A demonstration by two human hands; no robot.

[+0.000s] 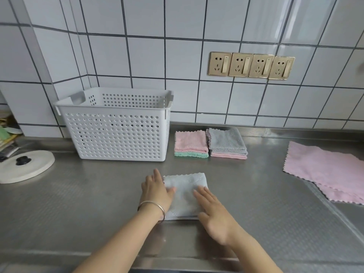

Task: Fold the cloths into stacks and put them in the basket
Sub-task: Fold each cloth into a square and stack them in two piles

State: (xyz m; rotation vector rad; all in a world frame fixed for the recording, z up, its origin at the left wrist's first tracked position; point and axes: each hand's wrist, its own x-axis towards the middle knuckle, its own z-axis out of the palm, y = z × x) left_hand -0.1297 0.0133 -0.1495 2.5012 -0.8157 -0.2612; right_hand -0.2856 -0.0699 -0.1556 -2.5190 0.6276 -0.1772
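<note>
A perforated white basket (116, 125) stood against the tiled wall (177, 56), its open top unobstructed. Two folded cloth stacks (210, 143) sat just beside its right wall, narrowing that side. Bare steel counter (88, 194) lay open between the basket and the near edge. A round white lid (25, 166) blocked the left, flat pink cloths (325, 170) the right.

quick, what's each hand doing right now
Left hand: open, fingers flat on the folded light blue cloth.
Right hand: open, fingers straight, pressing on the same cloth.
</note>
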